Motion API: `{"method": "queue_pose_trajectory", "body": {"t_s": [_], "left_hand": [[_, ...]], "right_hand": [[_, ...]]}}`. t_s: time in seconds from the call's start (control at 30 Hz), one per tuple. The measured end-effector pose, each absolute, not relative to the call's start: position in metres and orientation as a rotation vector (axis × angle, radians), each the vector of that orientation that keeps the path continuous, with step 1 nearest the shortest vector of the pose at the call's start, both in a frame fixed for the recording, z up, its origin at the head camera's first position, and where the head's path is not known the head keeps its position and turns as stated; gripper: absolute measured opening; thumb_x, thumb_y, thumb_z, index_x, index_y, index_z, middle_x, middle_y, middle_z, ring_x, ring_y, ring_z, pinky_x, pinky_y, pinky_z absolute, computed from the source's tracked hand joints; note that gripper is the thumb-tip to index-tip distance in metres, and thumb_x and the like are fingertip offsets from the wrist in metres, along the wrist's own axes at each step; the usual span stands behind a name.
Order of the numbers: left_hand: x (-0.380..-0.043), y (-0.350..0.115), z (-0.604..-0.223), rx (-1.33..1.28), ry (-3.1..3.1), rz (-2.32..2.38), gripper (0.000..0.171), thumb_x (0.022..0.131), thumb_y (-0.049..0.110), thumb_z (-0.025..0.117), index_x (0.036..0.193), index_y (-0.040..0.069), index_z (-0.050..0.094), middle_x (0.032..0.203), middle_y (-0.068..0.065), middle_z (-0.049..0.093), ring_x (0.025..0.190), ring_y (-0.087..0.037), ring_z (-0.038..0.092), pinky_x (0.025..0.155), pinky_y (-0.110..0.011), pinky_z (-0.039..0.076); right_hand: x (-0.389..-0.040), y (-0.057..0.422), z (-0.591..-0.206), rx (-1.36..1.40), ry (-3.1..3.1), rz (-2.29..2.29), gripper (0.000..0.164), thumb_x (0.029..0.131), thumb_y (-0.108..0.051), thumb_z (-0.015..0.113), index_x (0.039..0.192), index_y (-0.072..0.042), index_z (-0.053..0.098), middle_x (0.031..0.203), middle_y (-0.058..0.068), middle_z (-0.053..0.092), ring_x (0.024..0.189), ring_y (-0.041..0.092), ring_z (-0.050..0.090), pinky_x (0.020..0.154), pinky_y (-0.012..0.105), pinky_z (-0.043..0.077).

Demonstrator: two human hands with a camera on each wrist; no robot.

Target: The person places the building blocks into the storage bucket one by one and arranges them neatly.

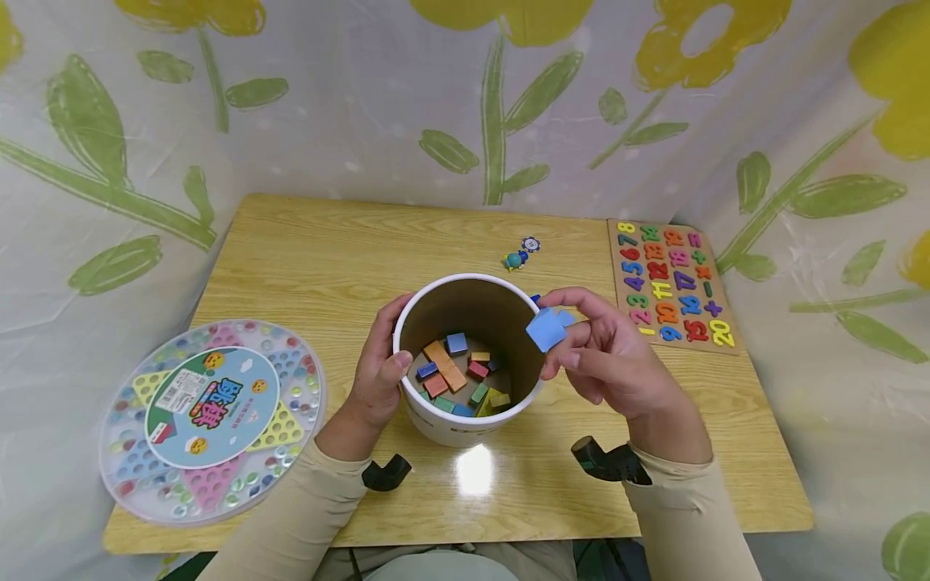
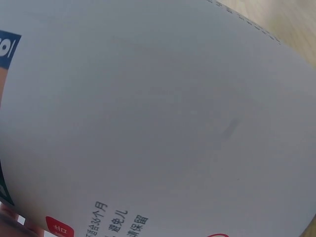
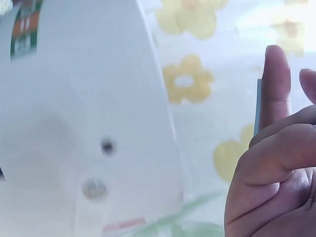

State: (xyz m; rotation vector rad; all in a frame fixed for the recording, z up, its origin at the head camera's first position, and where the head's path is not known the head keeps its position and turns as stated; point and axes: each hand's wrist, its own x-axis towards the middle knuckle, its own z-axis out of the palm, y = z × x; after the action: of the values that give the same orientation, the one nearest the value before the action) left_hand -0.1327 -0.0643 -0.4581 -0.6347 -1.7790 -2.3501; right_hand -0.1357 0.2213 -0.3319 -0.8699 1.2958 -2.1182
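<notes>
A white round bucket (image 1: 446, 428) stands on the table, tilted toward me, with several coloured wooden blocks at its bottom, among them a long orange block (image 1: 445, 365) and a blue cube (image 1: 456, 344). My left hand (image 1: 375, 379) grips the bucket's left side, thumb over the rim. At the right rim, my right hand (image 1: 617, 355) pinches a light blue block (image 1: 545, 329) between thumb and fingers; whether it is one piece or two, I cannot tell. The left wrist view is filled by the bucket's printed wall (image 2: 148, 118). In the right wrist view the fingers mostly hide the block (image 3: 257, 106).
A round Chinese checkers box (image 1: 211, 420) lies at the table's left. Back right is a number puzzle board (image 1: 676, 286). Small blue and green pieces (image 1: 516, 260) lie behind the bucket. A flowered curtain (image 1: 349, 121) hangs around the wooden table (image 1: 327, 250).
</notes>
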Motion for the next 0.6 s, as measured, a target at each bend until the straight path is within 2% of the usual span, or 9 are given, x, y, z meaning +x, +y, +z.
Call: {"method": "queue_pose_trajectory", "body": {"t_s": [0.17, 0.37, 0.5, 0.6], "left_hand": [[-0.133, -0.064, -0.459, -0.634, -1.778, -2.351, 0.070, 0.078, 0.024, 0.046, 0.145, 0.011, 0.032, 0.143, -0.015, 0.034, 0.129, -0.044, 0.028, 0.103, -0.058, 0.024], [-0.133, -0.064, -0.459, -0.640, -1.765, -2.350, 0.070, 0.078, 0.024, 0.047, 0.145, 0.011, 0.032, 0.143, -0.013, 0.035, 0.129, -0.041, 0.029, 0.102, -0.062, 0.020], [-0.133, -0.064, -0.459, -0.647, -1.756, -2.351, 0.070, 0.077, 0.022, 0.046, 0.144, 0.010, 0.032, 0.143, -0.013, 0.035, 0.129, -0.040, 0.029, 0.102, -0.062, 0.020], [-0.133, -0.064, -0.459, -0.653, -1.750, -2.353, 0.070, 0.077, 0.021, 0.045, 0.144, 0.009, 0.032, 0.143, -0.013, 0.035, 0.129, -0.040, 0.029, 0.102, -0.061, 0.021]], "right_hand": [[-0.129, 0.211, -0.329, -0.957, 1.306, -2.057, 0.051, 0.087, 0.015, 0.042, 0.136, 0.006, 0.031, 0.090, 0.013, 0.070, 0.040, 0.022, 0.041, 0.031, 0.030, 0.027], [-0.138, 0.224, -0.337, -0.917, 1.394, -2.131, 0.051, 0.087, 0.015, 0.040, 0.135, 0.011, 0.027, 0.086, 0.013, 0.069, 0.037, 0.020, 0.037, 0.031, 0.030, 0.024], [-0.153, 0.244, -0.358, -0.673, 1.545, -2.262, 0.047, 0.089, 0.013, 0.039, 0.135, 0.010, 0.028, 0.077, 0.011, 0.068, 0.036, 0.019, 0.039, 0.031, 0.029, 0.021], [-0.170, 0.262, -0.385, -0.325, 1.642, -2.387, 0.044, 0.093, 0.006, 0.044, 0.136, 0.001, 0.036, 0.072, 0.009, 0.067, 0.040, 0.016, 0.047, 0.033, 0.024, 0.026]]}}
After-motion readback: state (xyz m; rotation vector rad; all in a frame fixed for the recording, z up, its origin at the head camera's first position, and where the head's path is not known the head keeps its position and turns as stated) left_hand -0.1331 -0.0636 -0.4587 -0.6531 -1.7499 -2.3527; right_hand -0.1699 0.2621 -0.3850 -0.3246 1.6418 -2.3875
